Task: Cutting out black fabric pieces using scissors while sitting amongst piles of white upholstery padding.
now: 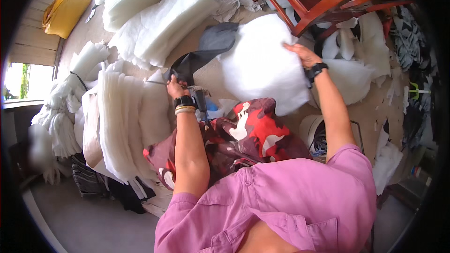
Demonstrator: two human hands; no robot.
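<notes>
So nearest the camera I'm seeing a pink shirt leaning over red camo trousers, with a pale bucket sitting just right of the knees and some stringy stuff bunching up inside it. Over on the left, a row of thick white padding layers is standing right beside the left forearm. A bit farther out, the left hand is closing on the near end of a dark cloth strip; some metallic bit is poking out right by that hand, and I'm honestly not able to tell if it's in the grip too. The right hand is pinching the right edge of a white padding sheet, which is hanging just past the knees, with the strip's far end running up to its left edge. My worry: only one edge is getting held as far as I'm seeing, so the soft sheet could be sagging or folding if that pinch is slipping, and a hard tug might be stretching it thin. The strip's curving loosely too, so it could be twisting or snagging on that metallic bit. Farther back, a big padding stack is lying left of centre, a reddish wooden chair is looming on the right close behind the sheet, so a corner might be catching there, and a yellow bundle is slumping far left.
</notes>
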